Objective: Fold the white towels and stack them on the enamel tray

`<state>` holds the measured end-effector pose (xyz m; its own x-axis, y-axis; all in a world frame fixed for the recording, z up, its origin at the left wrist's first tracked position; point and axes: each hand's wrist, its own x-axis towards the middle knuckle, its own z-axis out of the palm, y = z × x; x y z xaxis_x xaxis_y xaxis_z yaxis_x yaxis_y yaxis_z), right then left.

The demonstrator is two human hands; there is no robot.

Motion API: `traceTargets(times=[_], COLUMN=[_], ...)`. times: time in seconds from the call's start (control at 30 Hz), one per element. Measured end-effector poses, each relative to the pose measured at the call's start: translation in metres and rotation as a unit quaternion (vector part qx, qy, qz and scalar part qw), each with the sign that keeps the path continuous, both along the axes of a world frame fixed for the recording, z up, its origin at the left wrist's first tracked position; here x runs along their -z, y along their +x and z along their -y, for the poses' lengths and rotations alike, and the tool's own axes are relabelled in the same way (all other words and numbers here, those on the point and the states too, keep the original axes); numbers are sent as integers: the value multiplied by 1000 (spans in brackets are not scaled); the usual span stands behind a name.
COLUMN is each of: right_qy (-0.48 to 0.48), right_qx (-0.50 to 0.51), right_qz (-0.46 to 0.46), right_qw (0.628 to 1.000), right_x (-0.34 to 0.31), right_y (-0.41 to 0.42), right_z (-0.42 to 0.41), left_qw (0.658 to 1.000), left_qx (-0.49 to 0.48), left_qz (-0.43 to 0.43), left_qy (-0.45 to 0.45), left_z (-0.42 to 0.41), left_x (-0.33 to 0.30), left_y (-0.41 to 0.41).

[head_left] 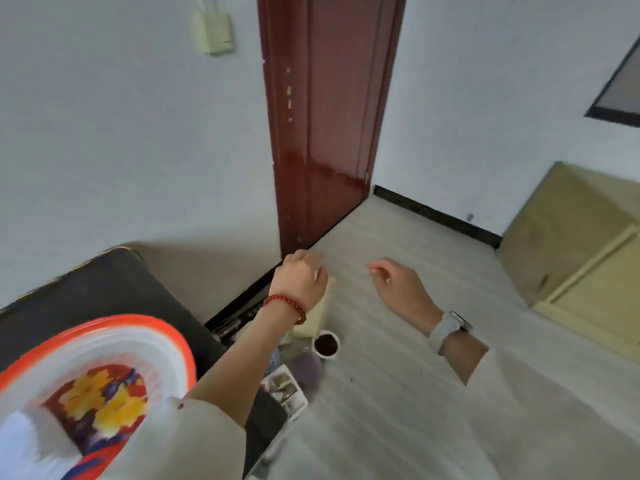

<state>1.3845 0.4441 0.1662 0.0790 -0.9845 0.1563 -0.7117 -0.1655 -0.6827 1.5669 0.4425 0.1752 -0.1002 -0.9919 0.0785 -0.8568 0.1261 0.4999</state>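
Enamel tray (166,344) sat low at the left. Beyond it, left hand (300,279) and right hand (398,285) hung apart, fingers loosely curled, holding nothing.

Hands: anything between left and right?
Head view: nothing between the left hand and right hand; only bare grey floor shows behind the gap.

Soft daylight, motion blur, wide-angle warping.

1. Dark table (104,292), lower left: carries the enamel tray (166,344), red rim, flower print.
2. Grey plank floor (415,341): white cup (326,344) of dark stuff, cream pad (317,317), small white sectioned tray (285,389).
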Motion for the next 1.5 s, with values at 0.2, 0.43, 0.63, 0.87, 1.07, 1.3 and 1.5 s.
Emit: traceTargets(times=[0.2, 0.43, 0.63, 0.87, 1.07, 1.3, 1.5], right_qy=[18, 74, 94, 93, 101, 97, 146], right_qx=[176, 349, 413, 481, 542, 572, 536], right_qz=[15, 36, 26, 46, 77, 82, 71], right_qw=[984, 933, 905, 871, 831, 810, 828], right_x=[3, 15, 27, 0, 6, 43, 64], right_y=[-247, -457, -616, -792, -936, -1133, -1278], right_z=[-33, -49, 6, 96, 111, 135, 167], left_qw=[984, 936, 901, 873, 839, 827, 867], left_qx=[177, 352, 433, 487, 544, 561, 490], left_qz=[-11, 9, -5, -28, -2, 10, 49], left_qy=[21, 24, 26, 21, 22, 37, 70], left_z=[30, 68, 140, 253, 278, 304, 344], left_x=[3, 5, 19, 2, 7, 47, 82], left_y=[-256, -497, -673, -882, -1058, -1254, -1386])
